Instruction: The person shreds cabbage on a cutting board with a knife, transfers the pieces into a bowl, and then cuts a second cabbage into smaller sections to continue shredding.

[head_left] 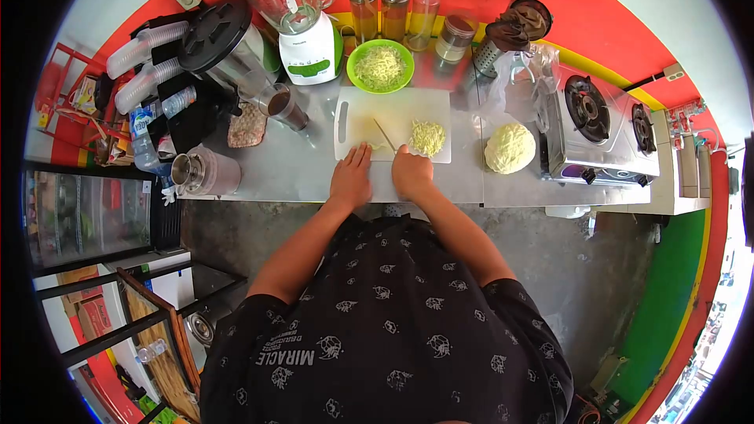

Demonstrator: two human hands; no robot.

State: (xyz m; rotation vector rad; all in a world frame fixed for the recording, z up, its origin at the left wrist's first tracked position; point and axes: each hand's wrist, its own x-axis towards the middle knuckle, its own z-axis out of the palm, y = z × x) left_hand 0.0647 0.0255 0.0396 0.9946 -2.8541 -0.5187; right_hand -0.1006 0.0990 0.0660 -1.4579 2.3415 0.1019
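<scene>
A white cutting board lies on the metal counter. My right hand is closed round the handle of a knife, whose blade points away and to the left over the board. My left hand rests flat at the board's front edge, fingers stretched out, with fingertips beside some thin pale shreds. To the right of the knife sits a pile of shredded cabbage. Behind the board, a green bowl holds more shreds. A pale round cabbage stands on the counter at the right.
A blender, several pump bottles and a lidded jar line the back wall. At the right stand a plastic bag and a gas stove. A dark-filled cup and a metal-mouthed container stand left.
</scene>
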